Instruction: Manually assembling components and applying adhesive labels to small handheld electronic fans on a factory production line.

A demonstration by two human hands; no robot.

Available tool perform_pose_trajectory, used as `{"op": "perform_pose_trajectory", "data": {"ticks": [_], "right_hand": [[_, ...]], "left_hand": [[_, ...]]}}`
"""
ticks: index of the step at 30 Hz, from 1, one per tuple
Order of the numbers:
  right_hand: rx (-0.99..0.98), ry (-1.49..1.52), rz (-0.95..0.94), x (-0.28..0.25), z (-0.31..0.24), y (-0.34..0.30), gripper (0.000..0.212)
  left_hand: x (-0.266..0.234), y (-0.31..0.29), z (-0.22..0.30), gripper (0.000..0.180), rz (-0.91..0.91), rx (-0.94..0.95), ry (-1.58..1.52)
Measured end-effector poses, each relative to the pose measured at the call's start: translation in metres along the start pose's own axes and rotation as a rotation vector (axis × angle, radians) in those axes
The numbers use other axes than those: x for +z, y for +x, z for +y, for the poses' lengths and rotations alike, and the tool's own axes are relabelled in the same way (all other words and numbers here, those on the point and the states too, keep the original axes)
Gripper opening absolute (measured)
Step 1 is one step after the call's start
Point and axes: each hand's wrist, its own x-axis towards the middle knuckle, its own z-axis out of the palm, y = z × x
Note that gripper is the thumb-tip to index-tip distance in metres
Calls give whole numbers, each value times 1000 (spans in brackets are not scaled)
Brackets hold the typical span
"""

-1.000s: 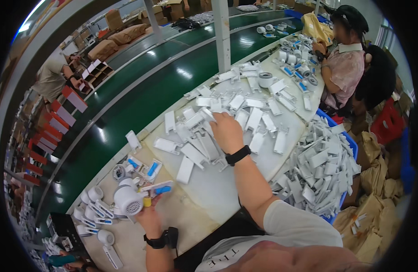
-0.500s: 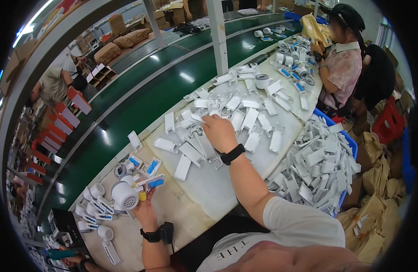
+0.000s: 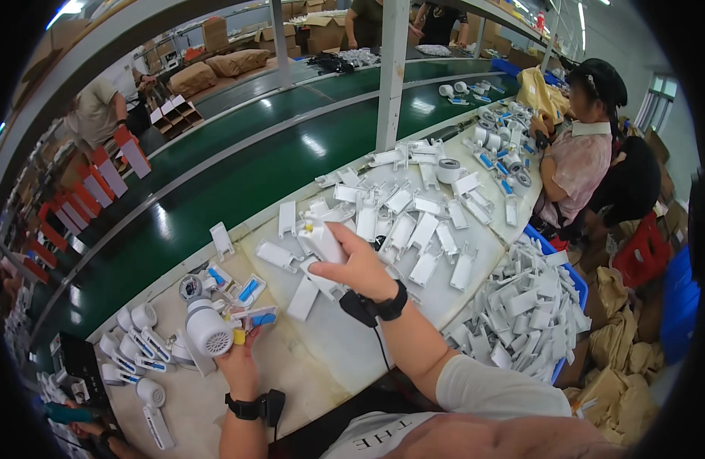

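My left hand [image 3: 239, 366] is closed on a white device with a round grilled head [image 3: 209, 330]; its opened handle shows a blue part, with a yellow piece close by. Between the thumb and fingers of my right hand [image 3: 362, 266] is a long white plastic shell [image 3: 323, 243], lifted above the table. Loose white shells [image 3: 425, 231] lie heaped just beyond and to the right of it. Near my left hand rest a handle half with a blue insert [image 3: 250, 289] and a grey-ringed head [image 3: 190, 288].
Several white devices [image 3: 150, 392] lie at the table's left. A blue crate [image 3: 583, 292] full of white shells stands right. Beyond the table runs a green conveyor [image 3: 238, 162], with a grey post [image 3: 391, 84] before it. A co-worker [image 3: 578, 164] sits far right among similar parts.
My right hand has lifted a white shell from the heap and brought it nearer, turning palm inward. My left hand still holds the grilled device. The whole view has shifted slightly.
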Motion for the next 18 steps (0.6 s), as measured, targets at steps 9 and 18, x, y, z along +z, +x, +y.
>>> {"op": "perform_pose_trajectory", "data": {"ticks": [9, 18], "right_hand": [[-146, -597, 25, 13, 25, 1, 62], [-87, -275, 113, 16, 27, 11, 57]], "left_hand": [[-10, -3, -6, 33, 60, -30, 32], [45, 46, 28, 35, -176, -177, -240]]}}
